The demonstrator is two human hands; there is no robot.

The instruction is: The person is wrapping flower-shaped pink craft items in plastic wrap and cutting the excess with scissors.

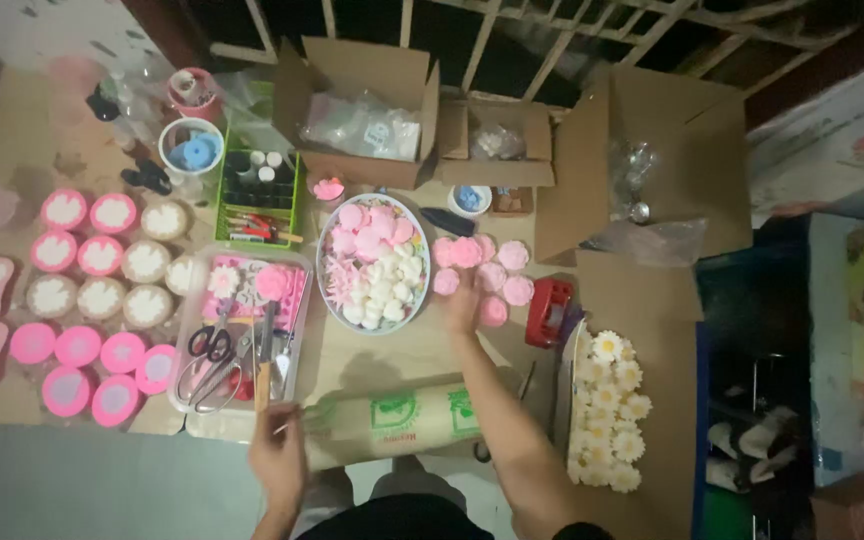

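Observation:
My right hand (464,300) reaches forward among several pink flower-shaped pieces (492,270) lying on the cardboard-covered table; its fingers are on or just beside one, and I cannot tell whether they grip it. My left hand (278,455) is low at the near edge, closed around a thin stick-like tool (292,422), next to a long beige roll (397,418) with green print. An oval plate (330,240) between the hands holds pink and white flower pieces.
A clear tray (184,345) with scissors and tools lies at left, beside rows of round pink and white moulds (102,300). Open cardboard boxes (357,100) stand at the back. White daisy pieces (607,410) lie on a board at right, near a red tape dispenser (550,310).

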